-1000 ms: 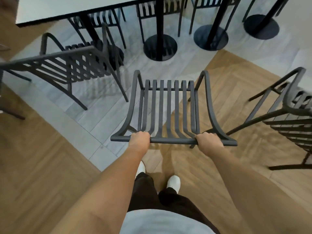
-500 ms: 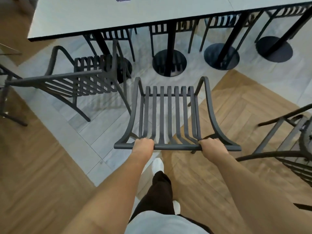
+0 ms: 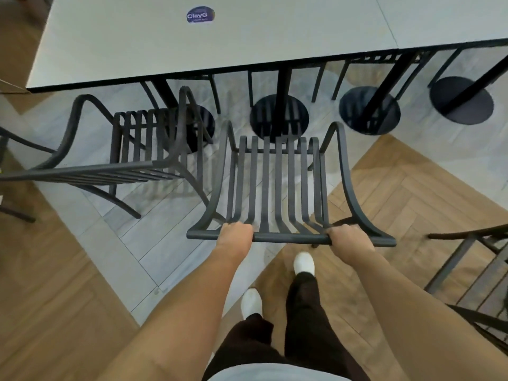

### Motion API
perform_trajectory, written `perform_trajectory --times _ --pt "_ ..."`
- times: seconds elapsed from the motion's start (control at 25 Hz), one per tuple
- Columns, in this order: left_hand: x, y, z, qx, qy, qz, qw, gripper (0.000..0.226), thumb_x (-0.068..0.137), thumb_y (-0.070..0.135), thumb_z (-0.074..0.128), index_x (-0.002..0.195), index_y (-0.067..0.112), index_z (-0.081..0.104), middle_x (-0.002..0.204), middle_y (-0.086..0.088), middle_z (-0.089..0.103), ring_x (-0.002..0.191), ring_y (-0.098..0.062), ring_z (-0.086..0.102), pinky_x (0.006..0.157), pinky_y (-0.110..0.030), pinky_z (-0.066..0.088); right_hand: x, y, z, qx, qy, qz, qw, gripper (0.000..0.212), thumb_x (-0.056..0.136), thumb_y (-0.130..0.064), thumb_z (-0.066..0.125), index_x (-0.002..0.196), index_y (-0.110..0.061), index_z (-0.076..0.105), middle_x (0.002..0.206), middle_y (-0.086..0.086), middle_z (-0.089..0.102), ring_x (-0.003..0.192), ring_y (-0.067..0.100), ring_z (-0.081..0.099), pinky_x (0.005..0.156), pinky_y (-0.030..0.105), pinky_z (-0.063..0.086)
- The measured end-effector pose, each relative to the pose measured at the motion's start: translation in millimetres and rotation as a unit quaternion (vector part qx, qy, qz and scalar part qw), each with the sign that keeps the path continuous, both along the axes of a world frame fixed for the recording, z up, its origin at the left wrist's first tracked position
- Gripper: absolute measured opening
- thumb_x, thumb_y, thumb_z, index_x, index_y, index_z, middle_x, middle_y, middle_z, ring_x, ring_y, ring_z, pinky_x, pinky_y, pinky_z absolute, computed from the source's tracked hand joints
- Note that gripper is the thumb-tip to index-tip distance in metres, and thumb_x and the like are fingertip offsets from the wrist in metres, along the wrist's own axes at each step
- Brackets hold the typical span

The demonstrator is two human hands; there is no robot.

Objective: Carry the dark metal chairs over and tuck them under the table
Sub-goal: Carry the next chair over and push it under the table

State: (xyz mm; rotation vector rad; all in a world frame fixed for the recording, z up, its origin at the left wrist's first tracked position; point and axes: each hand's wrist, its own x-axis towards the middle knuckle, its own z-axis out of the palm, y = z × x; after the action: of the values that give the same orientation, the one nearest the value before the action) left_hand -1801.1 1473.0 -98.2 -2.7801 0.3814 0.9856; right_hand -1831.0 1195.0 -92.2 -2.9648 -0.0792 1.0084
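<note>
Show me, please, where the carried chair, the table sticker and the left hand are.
carried chair [image 3: 277, 185]: head view, on a seat slat.
table sticker [image 3: 200, 14]: head view, its middle.
left hand [image 3: 236, 234]: head view, on its back.

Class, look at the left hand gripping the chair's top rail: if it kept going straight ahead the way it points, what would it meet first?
Probably the table's near edge, though depth is unclear. The left hand grips the carried chair.

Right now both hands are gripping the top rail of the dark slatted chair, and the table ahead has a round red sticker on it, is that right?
Not quite. In the head view the round sticker on the table is dark blue or purple, not red. The rest holds: the left hand and right hand both grip the top rail of the dark slatted chair.
</note>
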Motion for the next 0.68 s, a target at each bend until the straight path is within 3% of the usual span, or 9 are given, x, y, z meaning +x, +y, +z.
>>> perform_trajectory --times 0.4,0.68 --pt "133.9 -66.8 -1.1 0.011 0.002 0.052 0.999 0.022 0.097 0.009 0.056 0.115 0.017 0.064 0.109 -0.004 0.068 0.105 -0.026 0.064 0.093 -0.037 0.044 163.2 -69.8 -0.5 0.005 -0.007 0.056 0.998 0.021 0.099 -0.018 0.052 0.109 -0.025 0.069 0.087 -0.002 0.066 0.079 0.020 0.066 0.076 0.039 0.060" --pt "203.9 -90.7 2.0 0.023 0.004 0.075 0.997 0.024 0.097 0.005 0.053 0.116 0.016 0.063 0.106 -0.006 0.068 0.100 -0.026 0.064 0.091 -0.037 0.045 243.7 -91.1 1.4 -0.001 -0.012 0.090 0.996 0.025 0.101 -0.013 0.048 0.115 -0.021 0.067 0.092 0.002 0.066 0.079 0.021 0.063 0.076 0.036 0.057"
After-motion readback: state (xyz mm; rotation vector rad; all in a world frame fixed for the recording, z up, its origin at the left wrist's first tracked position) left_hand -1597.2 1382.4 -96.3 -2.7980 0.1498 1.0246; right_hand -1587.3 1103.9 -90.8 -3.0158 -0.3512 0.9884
